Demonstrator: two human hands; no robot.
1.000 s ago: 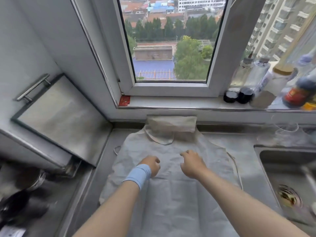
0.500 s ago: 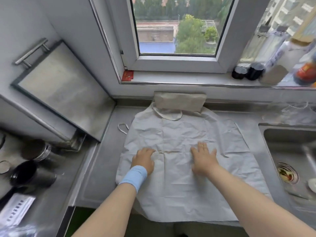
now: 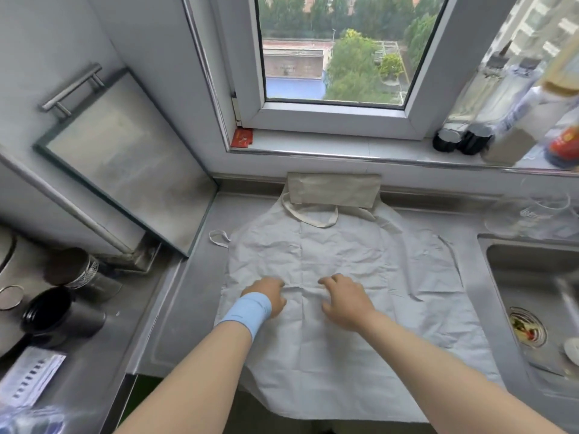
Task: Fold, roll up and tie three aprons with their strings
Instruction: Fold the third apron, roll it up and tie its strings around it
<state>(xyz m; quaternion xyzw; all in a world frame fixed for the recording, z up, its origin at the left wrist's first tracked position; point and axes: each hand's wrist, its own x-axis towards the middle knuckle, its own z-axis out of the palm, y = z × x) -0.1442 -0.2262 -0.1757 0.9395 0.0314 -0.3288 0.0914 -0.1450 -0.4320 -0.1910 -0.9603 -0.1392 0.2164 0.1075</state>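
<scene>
Cannot read the print on the red card (image 3: 242, 137) at 11 o'clock on the windowsill (image 3: 313, 145): too small. Same for the red label on the blurred bottle (image 3: 564, 145) at 2 o'clock, the faint lettering on the clear glass jug (image 3: 539, 214) at 3 o'clock, and the dark bars on the paper sheet (image 3: 28, 377) at 8 o'clock. Locate the apron (image 3: 344, 355) at centre, spread flat on the steel bench (image 3: 188, 292). Off-white, heavily creased, with a vertical fold line down the middle. Bib toward 12 o'clock with the neck loop (image 3: 310, 216) lying on it; hem draped over the bench front at 6 o'clock. Note one string (image 3: 219, 238) looped on the bench at the apron's 10 o'clock. Note a folded beige cloth (image 3: 333, 191) at 12 o'clock against the back wall, overlapping the bib top. Locate the left hand (image 3: 266, 296), above a blue wristband (image 3: 247, 311), and the right hand (image 3: 344, 302) side by side on the apron's middle. Both with fingers curled, tips down on the fabric, with a short ridge of cloth between them. Cannot tell whether pinching the cloth or only pressing it. Sink (image 3: 532, 277) at 4 o'clock, just beside the apron.
</scene>
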